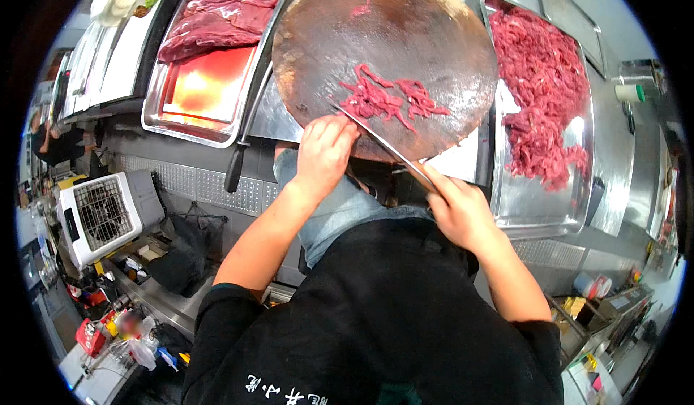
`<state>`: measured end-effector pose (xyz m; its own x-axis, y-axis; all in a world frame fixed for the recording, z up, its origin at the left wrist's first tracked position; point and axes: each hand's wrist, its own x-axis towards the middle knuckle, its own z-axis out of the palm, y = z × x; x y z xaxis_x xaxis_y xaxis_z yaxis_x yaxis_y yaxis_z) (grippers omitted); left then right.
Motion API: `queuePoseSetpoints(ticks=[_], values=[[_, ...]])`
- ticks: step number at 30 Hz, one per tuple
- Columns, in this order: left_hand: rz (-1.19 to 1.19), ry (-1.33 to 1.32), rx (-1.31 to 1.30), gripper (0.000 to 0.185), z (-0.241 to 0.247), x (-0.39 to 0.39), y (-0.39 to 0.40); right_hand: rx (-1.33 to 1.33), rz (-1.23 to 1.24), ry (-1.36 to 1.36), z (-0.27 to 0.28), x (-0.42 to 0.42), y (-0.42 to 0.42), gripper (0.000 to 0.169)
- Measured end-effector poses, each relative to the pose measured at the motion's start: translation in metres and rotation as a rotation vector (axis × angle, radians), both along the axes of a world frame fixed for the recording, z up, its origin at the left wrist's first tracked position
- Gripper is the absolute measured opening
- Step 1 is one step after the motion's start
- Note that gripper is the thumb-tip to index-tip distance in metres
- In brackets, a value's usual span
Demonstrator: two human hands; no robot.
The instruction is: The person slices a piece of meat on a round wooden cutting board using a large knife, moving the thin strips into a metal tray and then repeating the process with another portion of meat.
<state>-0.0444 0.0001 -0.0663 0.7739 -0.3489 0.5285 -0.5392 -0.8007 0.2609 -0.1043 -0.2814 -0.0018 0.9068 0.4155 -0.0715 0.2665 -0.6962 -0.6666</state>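
Observation:
A large round chopping block stands before me, with strips of raw red meat near its front edge. My right hand grips the handle of a knife, whose blade slants up and left across the block's front edge to the strips. My left hand rests at the front edge beside the blade tip, fingers bent together; a bit of red meat shows at its fingertips. Whole pieces of raw meat lie in a metal tray at the left. Another metal tray at the right holds a heap of cut meat.
A sharpening steel with a black handle leans between the left tray and the block. Reddish liquid lies in that tray. Farther right is a green-lidded container. A white fan unit stands lower left, and another person is at far left.

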Motion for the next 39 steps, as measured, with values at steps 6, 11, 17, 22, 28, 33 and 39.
queuePoseSetpoints(ticks=[6,11,17,22,28,33,39], values=[[0.036,-0.029,0.032,0.020,-0.001,0.006,0.008,-0.049,-0.018,-0.033,-0.009,0.009,0.023,0.060],[-0.008,-0.032,0.013,0.020,-0.002,0.004,0.013,-0.033,-0.029,0.067,0.008,0.003,0.009,0.058],[-0.026,-0.024,0.024,0.024,0.000,0.001,0.016,0.184,-0.042,0.114,-0.015,0.024,0.022,0.053],[-0.015,-0.010,0.013,0.030,0.004,-0.001,0.016,0.236,-0.137,0.163,-0.007,0.018,-0.022,0.055],[-0.026,-0.002,0.046,0.025,0.002,-0.004,0.019,0.010,-0.034,-0.052,0.015,-0.004,-0.006,0.058],[-0.005,0.012,0.047,0.020,0.001,-0.003,0.017,-0.041,-0.054,0.062,0.012,-0.022,-0.014,0.059],[0.008,-0.015,0.041,0.021,-0.004,-0.005,0.018,0.020,-0.022,0.075,0.025,-0.028,-0.042,0.060]])
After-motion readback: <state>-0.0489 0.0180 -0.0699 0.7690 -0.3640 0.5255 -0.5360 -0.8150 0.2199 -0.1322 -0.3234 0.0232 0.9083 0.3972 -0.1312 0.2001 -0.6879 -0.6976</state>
